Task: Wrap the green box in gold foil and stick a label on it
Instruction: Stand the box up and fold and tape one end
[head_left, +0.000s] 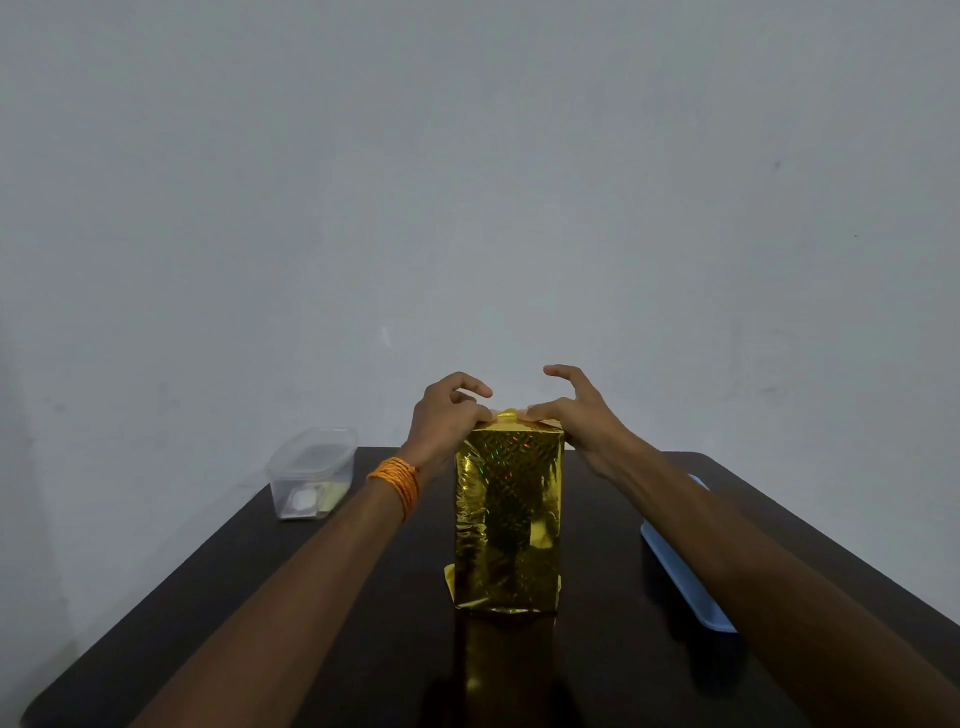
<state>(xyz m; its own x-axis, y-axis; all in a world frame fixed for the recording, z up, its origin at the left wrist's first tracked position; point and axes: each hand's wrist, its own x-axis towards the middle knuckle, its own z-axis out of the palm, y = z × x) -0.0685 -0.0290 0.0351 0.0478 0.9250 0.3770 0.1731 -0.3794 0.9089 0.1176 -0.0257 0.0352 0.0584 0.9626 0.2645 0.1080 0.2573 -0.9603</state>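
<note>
The box (508, 519) stands upright in the middle of the dark table (311, 623), fully covered in shiny gold foil; no green shows. Both hands rest on its top end. My left hand (448, 415) pinches the foil fold at the top left, with an orange thread band on that wrist. My right hand (571, 410) presses the foil at the top right with thumb and fingertips, its index finger lifted. A small foil flap (506, 414) sticks up between the two hands. No label is visible on the box.
A clear plastic container (311, 473) with a lid and small items inside sits at the table's far left corner. A light blue tray (685, 577) lies along the right side, partly under my right forearm. A plain grey wall stands behind the table.
</note>
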